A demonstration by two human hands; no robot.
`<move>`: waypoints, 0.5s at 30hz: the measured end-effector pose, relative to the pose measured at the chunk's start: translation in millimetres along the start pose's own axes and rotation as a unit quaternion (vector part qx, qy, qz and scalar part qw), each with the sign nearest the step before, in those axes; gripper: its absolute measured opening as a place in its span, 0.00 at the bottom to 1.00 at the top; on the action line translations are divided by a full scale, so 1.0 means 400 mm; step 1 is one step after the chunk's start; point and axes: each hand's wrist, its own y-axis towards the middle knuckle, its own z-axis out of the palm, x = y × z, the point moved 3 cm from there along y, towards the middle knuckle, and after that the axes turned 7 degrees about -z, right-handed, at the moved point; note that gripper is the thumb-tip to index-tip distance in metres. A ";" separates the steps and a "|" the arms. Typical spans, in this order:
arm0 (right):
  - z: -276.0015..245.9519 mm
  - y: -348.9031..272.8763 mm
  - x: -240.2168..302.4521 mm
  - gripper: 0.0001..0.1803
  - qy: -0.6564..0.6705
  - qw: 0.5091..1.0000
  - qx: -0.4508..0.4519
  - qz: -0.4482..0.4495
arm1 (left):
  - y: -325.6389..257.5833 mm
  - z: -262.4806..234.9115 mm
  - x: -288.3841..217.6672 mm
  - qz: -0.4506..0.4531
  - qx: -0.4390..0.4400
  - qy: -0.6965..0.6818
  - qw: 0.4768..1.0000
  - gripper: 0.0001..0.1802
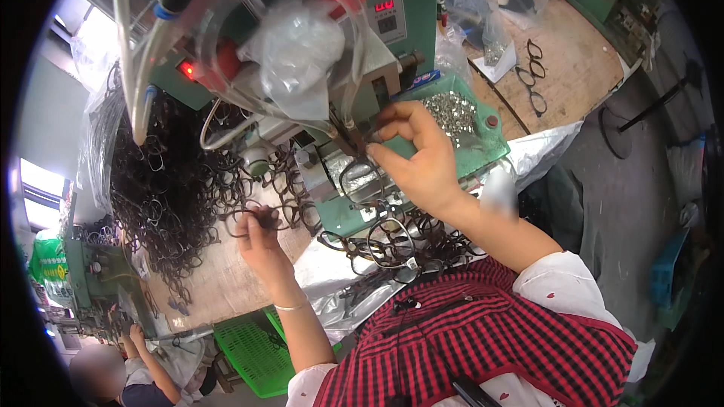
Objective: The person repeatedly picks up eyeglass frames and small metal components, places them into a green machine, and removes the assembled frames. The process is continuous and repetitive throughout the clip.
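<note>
Just frames (pixel 188 203) beside left hand (pixel 260 245)

Bright daylight from left windows; fisheye edges bent, dark.

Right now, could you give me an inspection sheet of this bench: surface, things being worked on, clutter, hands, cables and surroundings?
Surface: wooden bench, partly covered by silvery plastic sheet.
Job's things: dark eyeglass frame in the left hand; another frame held at the green machine.
Clutter: big heap of dark frames; tray of small metal parts; green basket.
Hands: left hand pinches its frame; right hand, fingers closed in a grip at the machine's tip.
Cables: clear tubes looping over the machine.
Surroundings: another person lower left; three frames on a far table.
</note>
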 end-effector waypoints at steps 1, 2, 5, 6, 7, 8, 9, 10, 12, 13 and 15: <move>0.004 0.003 -0.019 0.22 0.014 1.000 0.003 -0.010 | -0.004 0.067 -0.059 0.064 0.071 -0.039 0.995 0.09; 0.006 0.007 -0.028 0.23 0.028 0.999 0.006 -0.019 | -0.016 0.144 -0.134 0.127 0.141 -0.078 0.979 0.08; 0.034 0.014 0.006 0.24 0.158 0.986 0.021 0.048 | -0.054 0.306 -0.294 0.313 0.223 0.067 0.921 0.09; 0.037 0.011 0.007 0.24 0.199 0.977 0.017 0.071 | -0.046 0.340 -0.299 0.344 0.204 0.160 0.902 0.10; 0.036 0.009 0.006 0.26 0.177 0.979 0.032 0.095 | -0.041 0.360 -0.304 0.306 0.182 0.145 0.923 0.10; 0.035 0.004 0.019 0.27 0.180 0.977 0.026 0.110 | -0.038 0.368 -0.302 0.268 0.160 0.129 0.941 0.09; 0.032 -0.009 0.045 0.28 0.183 0.975 0.017 0.126 | -0.036 0.364 -0.303 0.276 0.173 0.111 0.939 0.09; 0.034 -0.026 0.066 0.29 0.188 0.972 0.008 0.142 | -0.046 0.361 -0.297 0.299 0.196 0.080 0.930 0.10; 0.016 -0.075 0.119 0.29 0.009 0.999 0.048 -0.023 | -0.072 0.362 -0.265 0.354 0.243 0.055 0.902 0.09; 0.003 -0.072 0.124 0.27 -0.084 0.989 0.062 -0.108 | -0.086 0.352 -0.273 0.382 0.245 0.244 0.857 0.07; -0.043 -0.060 0.070 0.23 -0.211 0.957 0.054 -0.193 | -0.127 0.368 -0.222 0.414 0.284 0.281 0.818 0.07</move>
